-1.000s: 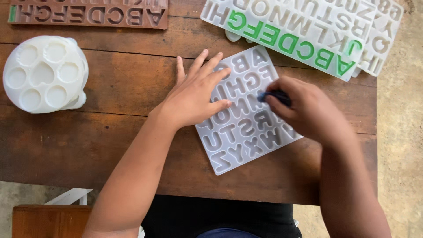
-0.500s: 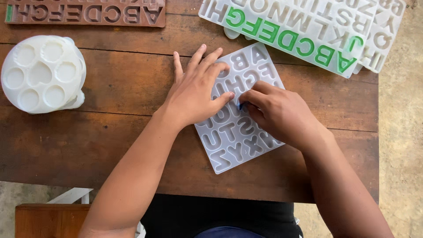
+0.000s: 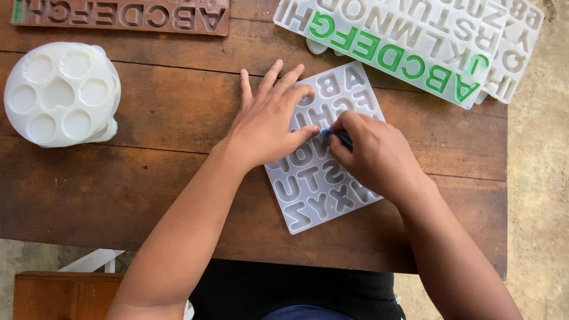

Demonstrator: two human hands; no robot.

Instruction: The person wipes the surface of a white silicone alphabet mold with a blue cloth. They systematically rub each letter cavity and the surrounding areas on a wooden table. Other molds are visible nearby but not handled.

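On the table (image 3: 148, 178), hands hide mould (image 3: 323, 178) letters.

Craft workshop: letter moulds (image 3: 409, 41) on wooden table (image 3: 148, 178).

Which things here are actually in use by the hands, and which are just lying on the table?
In use:
left hand, pressing flat on the clear letter mould
right hand, pinching a small blue tool over that mould

Lying about:
round white mould
brown letter mould
green-filled letter mould
wooden table
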